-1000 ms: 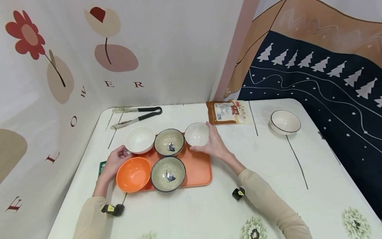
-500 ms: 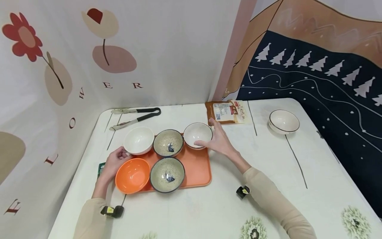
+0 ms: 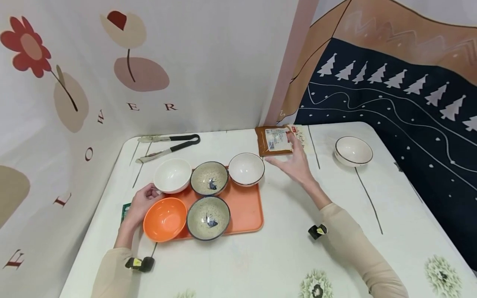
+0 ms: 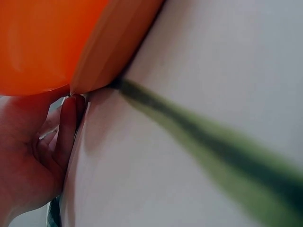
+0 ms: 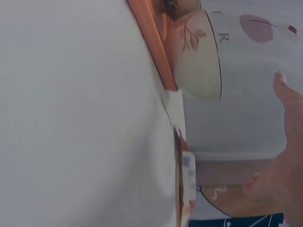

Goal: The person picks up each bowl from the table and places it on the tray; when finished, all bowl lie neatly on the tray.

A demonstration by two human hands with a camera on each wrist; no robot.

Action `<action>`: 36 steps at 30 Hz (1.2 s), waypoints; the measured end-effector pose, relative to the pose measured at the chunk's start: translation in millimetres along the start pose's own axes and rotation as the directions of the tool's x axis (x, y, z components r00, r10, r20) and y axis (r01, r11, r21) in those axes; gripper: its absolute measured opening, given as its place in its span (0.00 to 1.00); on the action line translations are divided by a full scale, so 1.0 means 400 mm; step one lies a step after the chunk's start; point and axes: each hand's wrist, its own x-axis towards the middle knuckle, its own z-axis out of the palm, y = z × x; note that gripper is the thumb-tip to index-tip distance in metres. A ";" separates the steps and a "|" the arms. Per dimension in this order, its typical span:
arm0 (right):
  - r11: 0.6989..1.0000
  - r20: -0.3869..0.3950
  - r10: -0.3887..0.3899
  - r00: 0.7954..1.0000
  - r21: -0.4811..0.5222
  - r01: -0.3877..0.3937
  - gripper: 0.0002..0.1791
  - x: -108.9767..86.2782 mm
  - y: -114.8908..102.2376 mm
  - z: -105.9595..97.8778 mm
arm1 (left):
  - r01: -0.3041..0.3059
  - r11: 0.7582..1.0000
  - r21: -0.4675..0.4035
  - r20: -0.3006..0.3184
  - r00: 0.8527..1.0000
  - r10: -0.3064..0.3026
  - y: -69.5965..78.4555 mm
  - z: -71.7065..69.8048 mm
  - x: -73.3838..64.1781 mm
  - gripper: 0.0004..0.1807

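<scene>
An orange tray (image 3: 246, 207) carries a white bowl (image 3: 172, 176), an orange bowl (image 3: 165, 219), two speckled bowls with blue fish, one at the back (image 3: 208, 176) and one in front (image 3: 208, 218), and a white dark-rimmed bowl (image 3: 246, 169) at its back right corner. Between the white and orange bowls, my left hand (image 3: 141, 205) holds the tray's left edge with curled fingers (image 4: 68, 123); its thumb is hidden under the orange bowl. My right hand (image 3: 296, 165) hovers right of the dark-rimmed bowl, thumb and fingers spread, holding nothing.
A brown food packet (image 3: 273, 142) lies at the back, behind the right hand. Another dark-rimmed bowl (image 3: 353, 151) stands on the table at the right. Black-handled tongs (image 3: 171, 147) lie at the back left. A green packet (image 3: 126, 210) shows beside the left wrist.
My right hand has let go of the dark-rimmed bowl and drawn away to the right; the bowl stays on the tray's corner. The left hand keeps its place.
</scene>
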 end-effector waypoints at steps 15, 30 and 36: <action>0.994 -0.293 0.052 0.955 -0.076 -0.078 0.65 0.023 0.076 -0.154 | 0.001 1.000 0.002 0.004 1.000 -0.001 -0.003 0.003 -0.004 0.19; 0.967 -0.439 0.182 0.880 -0.084 -0.242 0.69 -0.003 0.171 -0.308 | -0.002 1.000 -0.015 0.000 1.000 0.002 -0.005 0.002 0.000 0.20; 0.934 -0.488 0.279 0.827 -0.062 -0.351 0.71 0.000 0.217 -0.328 | -0.007 1.000 -0.028 0.000 1.000 0.007 -0.003 0.003 -0.001 0.20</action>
